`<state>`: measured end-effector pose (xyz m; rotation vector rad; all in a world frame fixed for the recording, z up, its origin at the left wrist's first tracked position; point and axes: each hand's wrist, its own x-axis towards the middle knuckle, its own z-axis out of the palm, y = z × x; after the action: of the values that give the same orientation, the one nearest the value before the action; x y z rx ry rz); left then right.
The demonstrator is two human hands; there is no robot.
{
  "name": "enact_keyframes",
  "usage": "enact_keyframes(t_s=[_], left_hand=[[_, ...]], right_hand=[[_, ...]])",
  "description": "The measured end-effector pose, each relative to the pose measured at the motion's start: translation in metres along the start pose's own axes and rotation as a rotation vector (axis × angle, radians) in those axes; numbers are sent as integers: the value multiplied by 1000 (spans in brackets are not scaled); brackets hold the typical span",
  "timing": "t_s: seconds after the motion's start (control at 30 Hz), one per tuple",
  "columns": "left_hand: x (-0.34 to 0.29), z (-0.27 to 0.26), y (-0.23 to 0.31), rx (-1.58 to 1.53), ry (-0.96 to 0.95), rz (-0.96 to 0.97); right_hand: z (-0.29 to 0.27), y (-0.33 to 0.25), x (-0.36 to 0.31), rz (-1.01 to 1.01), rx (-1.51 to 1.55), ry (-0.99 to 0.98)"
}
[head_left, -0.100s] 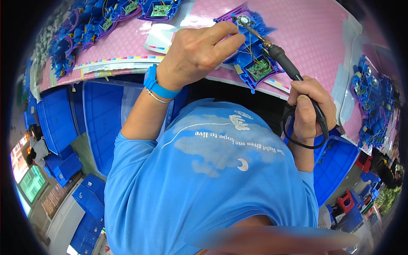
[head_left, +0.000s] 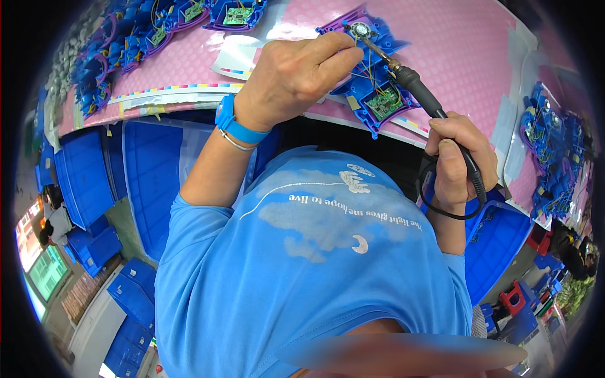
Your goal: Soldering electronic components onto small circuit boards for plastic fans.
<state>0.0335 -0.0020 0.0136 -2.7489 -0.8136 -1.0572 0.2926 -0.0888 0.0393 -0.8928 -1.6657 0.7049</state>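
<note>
A blue plastic housing (head_left: 362,94) with purple edging lies on the pink-covered table. Inside it are a green circuit board (head_left: 383,103), thin wires and a small round speaker (head_left: 360,29) at the far end. My right hand (head_left: 459,157) is wrapped round the black handle of a soldering iron (head_left: 421,89), whose metal tip reaches to the speaker's near edge. My left hand (head_left: 293,79) is closed in a pinch just left of the speaker. A thin wire shows beside its fingertips, but what they hold is hidden.
More blue and purple housings (head_left: 238,14) with circuit boards crowd the table's far left. Another pile of housings (head_left: 554,151) stands at the right. White sheets (head_left: 238,57) lie on the pink table (head_left: 463,47). Blue bins (head_left: 154,183) are below its edge; the iron's cable loops under my right hand.
Almost nothing differs; my left hand and wrist have shifted very slightly, while the soldering iron stays at the speaker.
</note>
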Motion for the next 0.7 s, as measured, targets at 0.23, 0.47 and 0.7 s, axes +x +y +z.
enact_keyframes(t_s=[0.23,0.47,0.7], left_hand=[[-1,1,1,14,-34,-35],[-2,3,2,-11,-31,-55],[-2,3,1,-13,-39,-61]], right_hand=[[1,3,1,-6,-1,-18],[2,4,2,-5,-4,3],[2,3,0,-35,36,22]])
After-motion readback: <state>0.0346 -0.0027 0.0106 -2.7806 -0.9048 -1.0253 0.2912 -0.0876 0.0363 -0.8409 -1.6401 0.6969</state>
